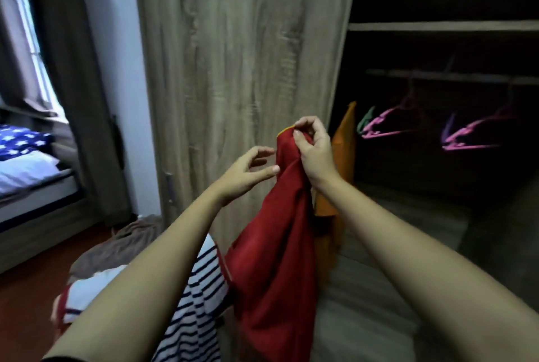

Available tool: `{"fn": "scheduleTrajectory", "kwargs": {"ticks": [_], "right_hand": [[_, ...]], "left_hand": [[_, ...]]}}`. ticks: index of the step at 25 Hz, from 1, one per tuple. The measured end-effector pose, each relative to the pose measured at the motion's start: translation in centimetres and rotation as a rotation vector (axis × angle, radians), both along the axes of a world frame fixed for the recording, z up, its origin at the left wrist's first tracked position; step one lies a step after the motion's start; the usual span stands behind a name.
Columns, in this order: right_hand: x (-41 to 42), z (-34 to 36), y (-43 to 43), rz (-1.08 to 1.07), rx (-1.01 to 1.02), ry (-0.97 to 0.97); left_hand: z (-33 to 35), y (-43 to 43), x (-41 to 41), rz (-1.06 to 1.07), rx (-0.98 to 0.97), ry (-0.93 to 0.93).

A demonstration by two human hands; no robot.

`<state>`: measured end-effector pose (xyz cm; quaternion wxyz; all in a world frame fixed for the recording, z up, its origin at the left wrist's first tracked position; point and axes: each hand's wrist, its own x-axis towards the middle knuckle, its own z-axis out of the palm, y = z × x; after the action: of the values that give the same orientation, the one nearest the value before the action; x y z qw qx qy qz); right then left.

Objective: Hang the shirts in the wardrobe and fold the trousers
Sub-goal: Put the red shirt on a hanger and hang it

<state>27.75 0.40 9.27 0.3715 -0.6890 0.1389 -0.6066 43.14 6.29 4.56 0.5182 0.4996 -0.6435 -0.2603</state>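
- Head view: a red cloth garment (pixel 274 245) hangs in front of the person, held up before a wood-grain wardrobe door (pixel 239 55), its lower part drooping in long loose folds.
- The right hand (pixel 313 151) pinches the top of it between thumb and curled fingers, just by a thin yellow trim (pixel 284 130) at the edge.
- The left hand (pixel 248 172) holds nothing. Its fingers are spread and loosely curved, with the thumb tip at or just beside the cloth; I cannot tell whether it touches.
- Handling, as a judgement: light, limp and thin, with no stiffness of its own. It will sag wherever it is unsupported and may slip through a loose pinch.
- Best hold is probably the trimmed top edge or the shoulder seams, one hand on each side, to spread it flat for a hanger.
- To the right, in the open dark compartment, a hanging rail (pixel 437 75) carries bare pink plastic hangers (pixel 382 128). An orange hanging garment (pixel 345 140) sits just behind the right hand.
- Below the left forearm lies a navy-and-white striped shirt (pixel 198 303), with a white cloth piece with red trim (pixel 87 294) beside it.
- Far left is a bed with blue star-print bedding (pixel 26 140).
- No brand, label or legible writing shows anywhere.
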Motion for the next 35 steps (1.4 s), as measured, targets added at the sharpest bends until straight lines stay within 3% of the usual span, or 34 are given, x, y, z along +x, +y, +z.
{"fn": "scheduleTrajectory", "kwargs": {"ticks": [5,10,13,16,18,20,23,26,30,33,35], "right_hand": [[-7.8,2.0,-0.8,-0.215,-0.008,-0.062],[-17.0,2.4,-3.6,-0.535,-0.045,0.035],[-21.6,1.8,-5.2,-0.668,0.018,0.068],[-24.0,1.1,-5.8,-0.711,0.043,0.146],[-25.1,0.7,-6.5,-0.736,0.049,0.284],[-26.3,-0.2,-7.6,-0.740,0.094,0.553],[-27.4,-2.5,-7.5,-0.705,0.184,0.867],[-26.9,-5.2,-4.8,-0.615,0.131,0.822],[-25.4,-7.0,0.8,-0.222,0.318,0.481],[-23.8,-8.1,2.7,-0.148,0.129,0.656],[-22.7,-8.4,1.9,-0.328,0.013,0.689]], "left_hand": [[-6.5,-1.5,-8.0,-0.190,0.336,-0.093],[-4.7,-3.4,-10.1,0.008,0.179,-0.157],[-1.4,-3.2,-9.2,-0.022,0.174,-0.158],[0.3,-2.9,-10.6,0.050,0.068,-0.313],[1.1,-2.8,-12.7,0.079,0.028,-0.199],[2.4,-2.8,-15.3,0.009,0.034,0.025],[4.1,-3.4,-19.6,0.009,0.121,0.184],[5.5,-4.0,-22.9,0.052,0.229,0.387],[6.5,-4.7,-23.6,0.150,0.211,0.601],[7.2,-4.8,-23.4,0.168,0.200,0.715],[7.6,-4.6,-22.7,0.227,0.179,0.707]]}}
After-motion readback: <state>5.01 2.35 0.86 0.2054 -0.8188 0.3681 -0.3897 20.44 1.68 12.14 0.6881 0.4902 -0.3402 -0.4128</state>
